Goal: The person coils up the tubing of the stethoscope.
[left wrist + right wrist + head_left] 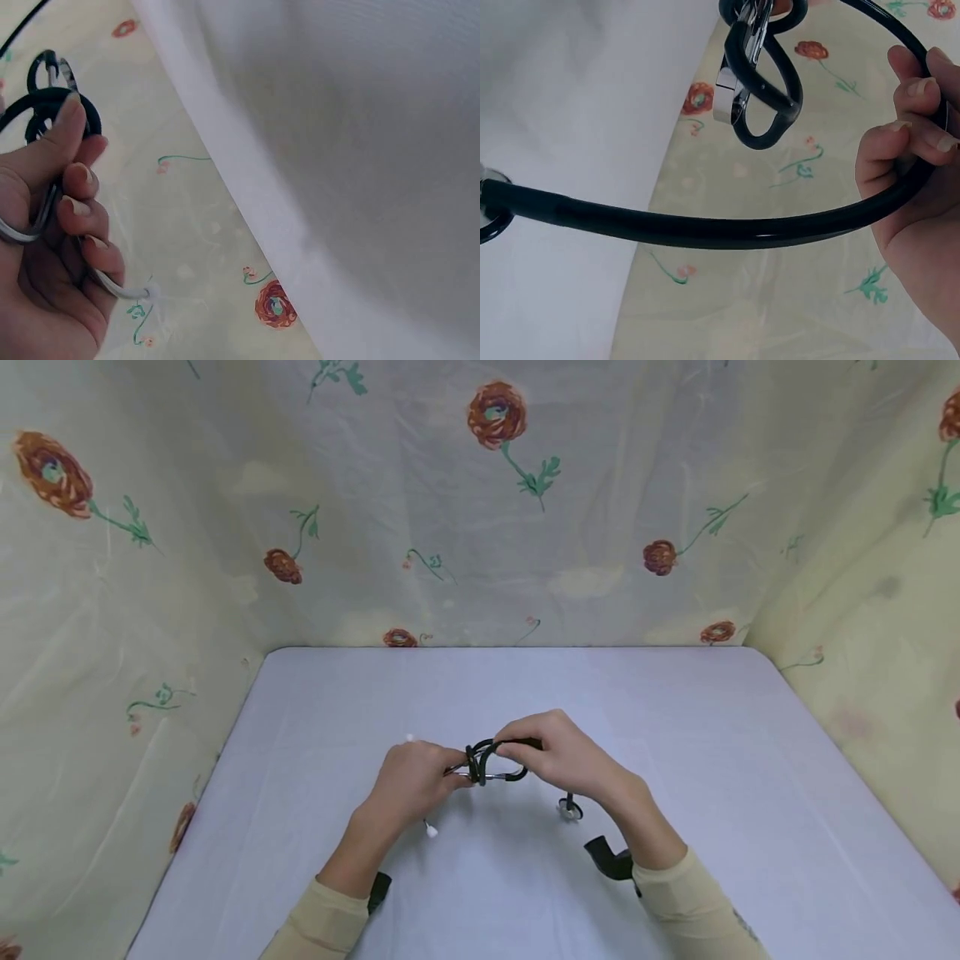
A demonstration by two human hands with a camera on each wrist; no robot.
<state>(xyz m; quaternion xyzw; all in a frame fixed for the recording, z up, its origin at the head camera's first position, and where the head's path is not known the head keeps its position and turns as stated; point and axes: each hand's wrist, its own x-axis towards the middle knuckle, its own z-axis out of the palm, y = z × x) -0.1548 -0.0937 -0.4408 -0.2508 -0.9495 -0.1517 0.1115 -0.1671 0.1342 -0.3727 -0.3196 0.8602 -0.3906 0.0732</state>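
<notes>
A stethoscope with black tubing (480,767) and metal ear tubes is held above the table between both hands. My left hand (414,781) grips the ear tubes, thumb pressed against a black loop in the left wrist view. One white ear tip (431,831) hangs below that hand, another shows just above it. My right hand (566,756) pinches the tubing to the right of the coil, which is wound around the metal tubes. In the right wrist view, the black tube (727,234) curves from the right fingers to the chest piece (570,809), which hangs below the right hand.
A white-covered table (712,718) lies beneath the hands. Flowered sheeting (585,527) hangs behind it and along both sides. Black straps (611,860) show near the wrists.
</notes>
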